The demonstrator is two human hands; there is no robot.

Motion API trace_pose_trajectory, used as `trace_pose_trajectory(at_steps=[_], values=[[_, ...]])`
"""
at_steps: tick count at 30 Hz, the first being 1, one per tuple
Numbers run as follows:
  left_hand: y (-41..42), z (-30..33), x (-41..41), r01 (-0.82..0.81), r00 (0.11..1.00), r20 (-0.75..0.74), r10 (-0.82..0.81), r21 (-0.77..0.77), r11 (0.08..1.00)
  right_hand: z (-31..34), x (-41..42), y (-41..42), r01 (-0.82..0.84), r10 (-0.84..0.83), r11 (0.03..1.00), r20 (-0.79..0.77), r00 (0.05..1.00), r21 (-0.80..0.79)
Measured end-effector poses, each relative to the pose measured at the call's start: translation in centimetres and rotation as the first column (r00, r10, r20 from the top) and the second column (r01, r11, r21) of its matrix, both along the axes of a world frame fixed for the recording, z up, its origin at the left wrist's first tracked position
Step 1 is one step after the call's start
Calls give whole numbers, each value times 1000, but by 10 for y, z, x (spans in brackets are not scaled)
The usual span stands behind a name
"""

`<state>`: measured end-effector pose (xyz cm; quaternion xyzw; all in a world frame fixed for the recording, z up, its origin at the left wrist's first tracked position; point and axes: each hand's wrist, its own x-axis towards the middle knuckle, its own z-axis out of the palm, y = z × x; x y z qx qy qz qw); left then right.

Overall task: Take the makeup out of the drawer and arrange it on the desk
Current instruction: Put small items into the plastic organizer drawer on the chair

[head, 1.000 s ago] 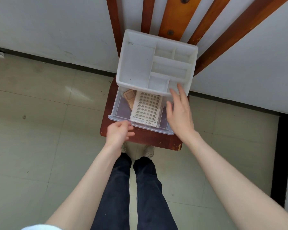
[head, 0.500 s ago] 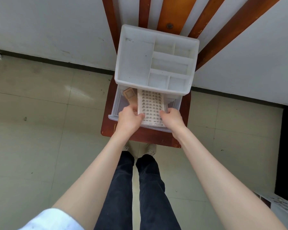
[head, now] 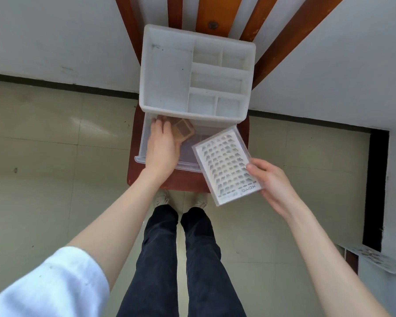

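Observation:
A white organizer box with empty top compartments stands on a red-brown wooden chair. Its clear drawer is pulled out toward me. My right hand grips a clear flat case of false lashes by its lower right corner, holding it tilted above the drawer's right end. My left hand reaches into the drawer, fingers touching a small tan square compact. Whether the fingers close round the compact is hidden by the hand.
The chair back's wooden slats rise against a white wall behind the box. Tiled floor lies all around the chair. My legs and shoes are just below the seat. A white desk corner with printed sheets shows at lower right.
Both hands held the lash case over the drawer; now my right hand alone has lifted it out to the right, and my left hand has moved into the drawer onto the compact.

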<state>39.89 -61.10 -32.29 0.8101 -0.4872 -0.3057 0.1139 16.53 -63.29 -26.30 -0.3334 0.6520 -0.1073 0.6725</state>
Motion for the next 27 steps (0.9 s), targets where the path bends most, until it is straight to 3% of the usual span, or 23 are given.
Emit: trace_pose_trajectory(at_steps=[5, 9, 12, 18, 23, 27], values=[[0, -13, -9, 82, 985, 150, -91, 62, 995, -7, -20, 6, 241, -240, 970, 227, 944, 23], [-2, -14, -15, 50, 978, 202, -56, 35, 998, -14, -21, 10, 487, -495, 864, 386, 778, 126], [-13, -18, -14, -4, 973, 230, -12, 68, 998, -20, -21, 16, 597, -600, 788, 413, 686, 153], [-10, -24, -19, -58, 965, 261, 29, 106, 993, -30, -17, 24, 617, -624, 771, 371, 687, 155], [-7, -22, -19, -140, 981, 151, 124, 100, 985, -34, -11, 25, 623, -658, 749, 359, 662, 225], [-9, -13, -10, -208, 959, -164, 230, 142, 968, -34, -6, 30, 627, -703, 711, 348, 621, 318]])
